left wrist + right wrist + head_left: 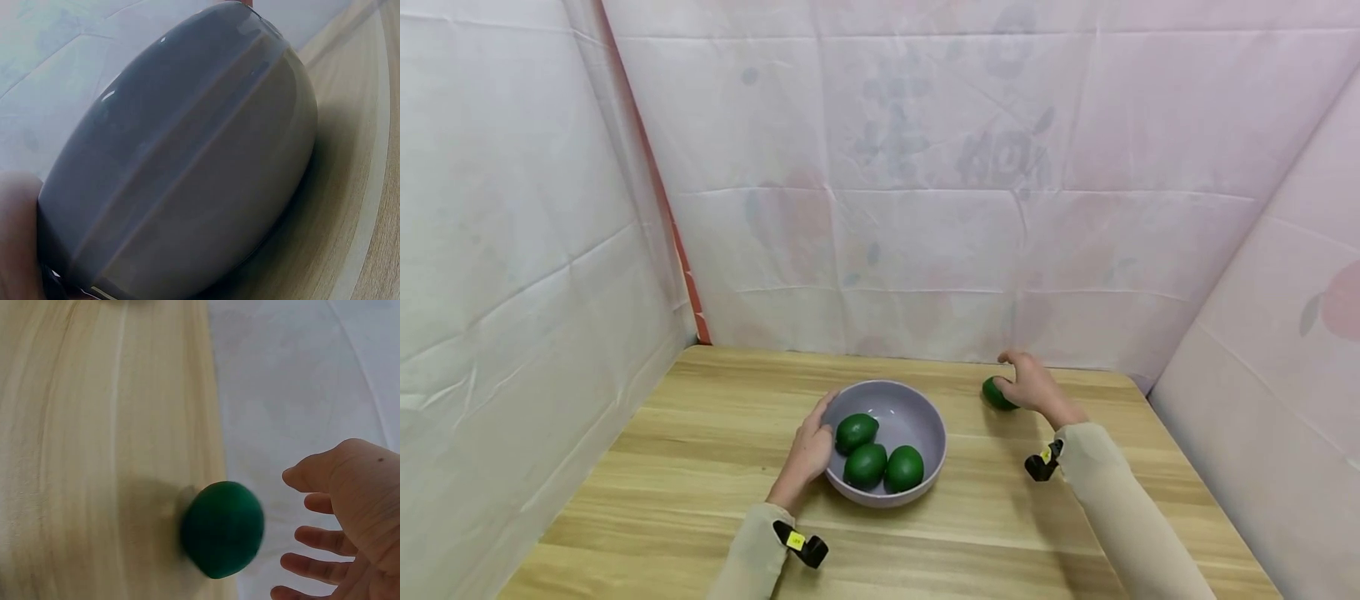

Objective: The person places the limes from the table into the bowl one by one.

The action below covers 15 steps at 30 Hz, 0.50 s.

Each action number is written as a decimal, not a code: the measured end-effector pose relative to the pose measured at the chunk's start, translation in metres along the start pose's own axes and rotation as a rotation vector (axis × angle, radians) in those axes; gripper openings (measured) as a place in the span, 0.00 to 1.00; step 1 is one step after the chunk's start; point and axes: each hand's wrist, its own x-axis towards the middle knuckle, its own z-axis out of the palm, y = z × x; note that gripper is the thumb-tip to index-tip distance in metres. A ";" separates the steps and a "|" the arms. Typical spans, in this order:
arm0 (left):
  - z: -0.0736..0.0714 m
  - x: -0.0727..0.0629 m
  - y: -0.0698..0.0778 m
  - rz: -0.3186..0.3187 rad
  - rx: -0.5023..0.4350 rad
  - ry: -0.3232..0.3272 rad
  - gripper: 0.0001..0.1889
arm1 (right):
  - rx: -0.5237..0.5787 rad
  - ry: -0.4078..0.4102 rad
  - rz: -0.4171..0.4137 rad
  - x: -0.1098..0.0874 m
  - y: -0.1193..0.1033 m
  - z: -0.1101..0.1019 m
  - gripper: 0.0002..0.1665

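Observation:
A round grey-purple bowl [886, 502] stands on the table, with three smooth dark green fruits [865, 466] inside, each rounded with a slightly pointed end. My left hand [808, 450] grips the bowl's left side, thumb at the rim and fingers along the outer wall. The bowl's outside [187, 162] fills most of the left wrist view. Toward the back right, a lone green fruit [992, 394] lies on the table. My right hand [1033, 387] hovers over it, fingers spread. In the right wrist view a gap shows between this hand [372, 506] and the fruit [222, 530].
The wood-grain table [700, 467] runs back to a pale printed cloth [925, 250], which hangs close behind the lone fruit. More cloth hangs along the left and right sides. A black wrist mount [805, 546] sits on each sleeve.

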 end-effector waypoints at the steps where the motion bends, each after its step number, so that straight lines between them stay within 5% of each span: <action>1: 0.000 0.000 0.000 0.000 0.000 0.001 0.35 | -0.003 -0.009 0.007 0.000 0.001 0.001 0.27; 15: 0.003 -0.001 -0.001 0.007 -0.004 0.018 0.35 | -0.025 -0.036 0.031 0.000 0.021 0.032 0.31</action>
